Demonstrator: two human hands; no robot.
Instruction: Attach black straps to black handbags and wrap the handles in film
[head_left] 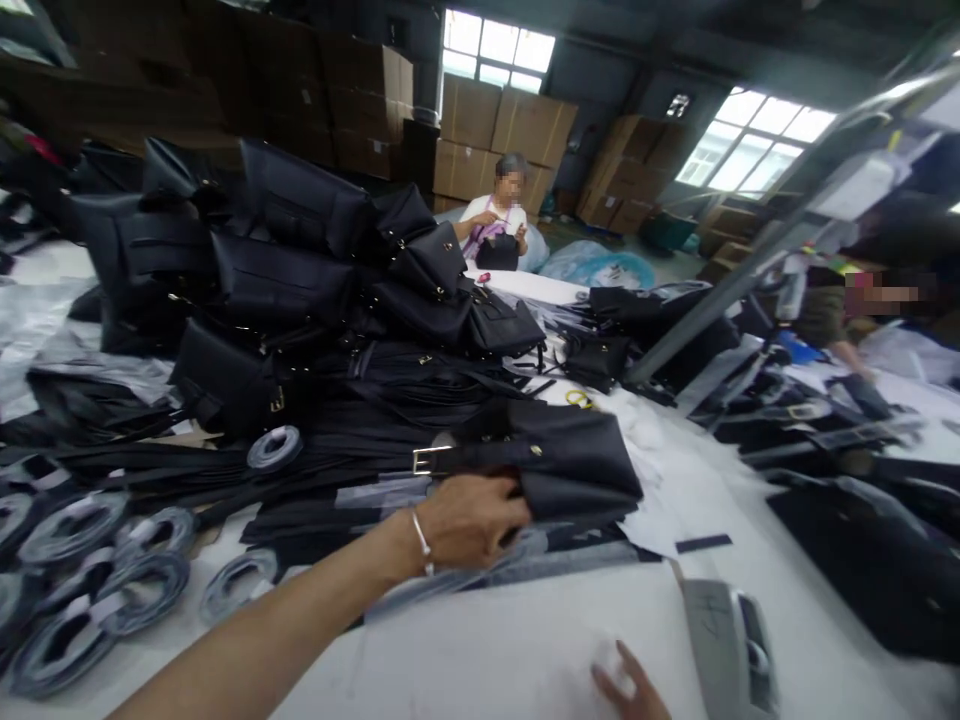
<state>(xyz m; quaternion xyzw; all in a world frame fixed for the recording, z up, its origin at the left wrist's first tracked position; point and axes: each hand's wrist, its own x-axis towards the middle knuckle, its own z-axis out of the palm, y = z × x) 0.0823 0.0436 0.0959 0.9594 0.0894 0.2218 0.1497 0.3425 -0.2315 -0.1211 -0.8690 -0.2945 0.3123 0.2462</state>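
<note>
A black leather-look handbag (577, 455) lies on its side on top of stacked black strips, its gold buckle (433, 460) pointing left. My left hand (469, 520), with a silver bangle at the wrist, has its fingers curled at the bag's near edge; some fingertips are hidden against it. At the bottom edge my right hand (630, 685) is only partly in view and slightly blurred. Its fingers are apart above the white tabletop (495, 650), and I make out nothing held. To its right stands a grey device (731, 645) with a dark slot.
Black handbags (292, 200) are piled at the back left. Coiled grey strips (75, 530) lie at the left, near long black straps (337, 430). Yellow-handled scissors (580, 399) rest behind the bag. A slanted metal pole (712, 300) rises at right. A co-worker (495, 225) handles a bag.
</note>
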